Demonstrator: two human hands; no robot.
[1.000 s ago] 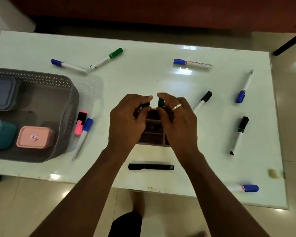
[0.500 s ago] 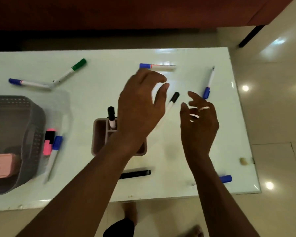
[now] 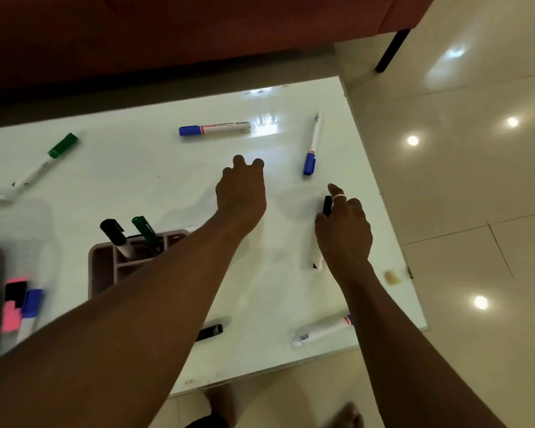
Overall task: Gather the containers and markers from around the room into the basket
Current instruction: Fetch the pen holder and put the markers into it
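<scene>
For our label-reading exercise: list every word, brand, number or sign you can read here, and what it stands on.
No text reads clearly.
blue-capped marker at the table's far side: print on its barrel, too blurred to read.
white-barrelled marker near the front edge: dark print at its end, too small to read.

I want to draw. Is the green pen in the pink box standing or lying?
Standing, but tilted: the green pen leans inside the pink box, cap upward.
</scene>
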